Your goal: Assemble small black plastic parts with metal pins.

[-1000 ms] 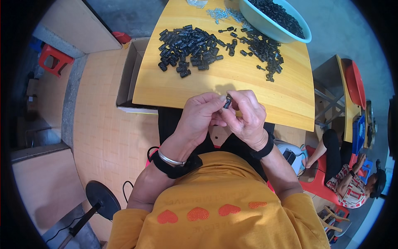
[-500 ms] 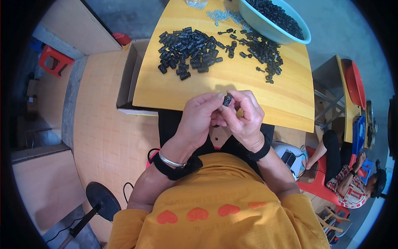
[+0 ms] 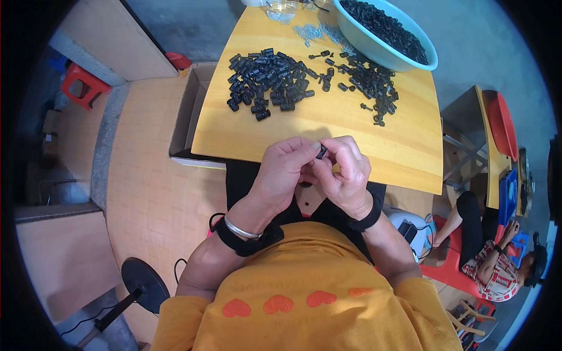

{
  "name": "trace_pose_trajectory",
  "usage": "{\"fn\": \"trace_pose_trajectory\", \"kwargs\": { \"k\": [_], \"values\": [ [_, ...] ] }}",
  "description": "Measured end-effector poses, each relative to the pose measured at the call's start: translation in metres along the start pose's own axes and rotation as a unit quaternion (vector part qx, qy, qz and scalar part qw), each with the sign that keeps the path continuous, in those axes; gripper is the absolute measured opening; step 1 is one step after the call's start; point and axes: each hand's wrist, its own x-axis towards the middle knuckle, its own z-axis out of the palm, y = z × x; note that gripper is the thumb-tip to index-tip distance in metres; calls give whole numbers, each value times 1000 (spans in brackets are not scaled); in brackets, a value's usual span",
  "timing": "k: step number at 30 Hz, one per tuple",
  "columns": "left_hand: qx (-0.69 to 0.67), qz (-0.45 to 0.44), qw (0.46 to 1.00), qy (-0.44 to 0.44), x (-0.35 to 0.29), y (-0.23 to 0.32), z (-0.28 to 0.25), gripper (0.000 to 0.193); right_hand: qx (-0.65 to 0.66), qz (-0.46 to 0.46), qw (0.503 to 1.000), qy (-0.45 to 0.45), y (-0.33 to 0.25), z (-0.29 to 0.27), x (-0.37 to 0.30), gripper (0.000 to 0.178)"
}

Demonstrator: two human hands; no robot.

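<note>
Just off the near edge of the table, my left hand (image 3: 280,174) and my right hand (image 3: 346,177) meet with thumbs and fingers closed on one small black plastic cord lock (image 3: 321,152). Fingertips cover most of it; only a dark part shows between them. Beyond my hands, to the left, lies a heap of black barrel-shaped cord lock pieces (image 3: 269,79). A looser scatter of small, thinner black pieces (image 3: 374,88) lies to the right. Behind these is a patch of small silvery springs (image 3: 310,33).
A pale blue basin (image 3: 434,57) full of black pieces stands at the far right of the wooden table (image 3: 246,137). A clear container (image 3: 282,11) is at the back. An open cardboard box (image 3: 190,117) sits left of the table. At right, another person (image 3: 497,263) is seated.
My fingers have closed further over the cord lock, so less of it shows. The view has shifted slightly, bringing more of the table's far end into sight.
</note>
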Motion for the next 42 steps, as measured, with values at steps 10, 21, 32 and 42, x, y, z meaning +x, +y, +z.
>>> {"fn": "trace_pose_trajectory", "kwargs": {
  "k": [10, 21, 32, 42],
  "values": [
    [391, 182, 884, 181, 39, 70, -37, 11, 52, 88, 994, -38, 9, -29, 13, 46],
    [748, 165, 573, 290, 103, 117, -81, 15, -151, 118, 968, -161, 53, -80, 75, 9],
    [601, 265, 712, 250, 83, 119, -71, 20, -272, 46, 937, -213, 119, -15, 173, 11],
    [472, 241, 826, 192, 71, 112, -63, 16, -299, 152, 903, -268, 127, 37, 216, 19]
  ]
}}
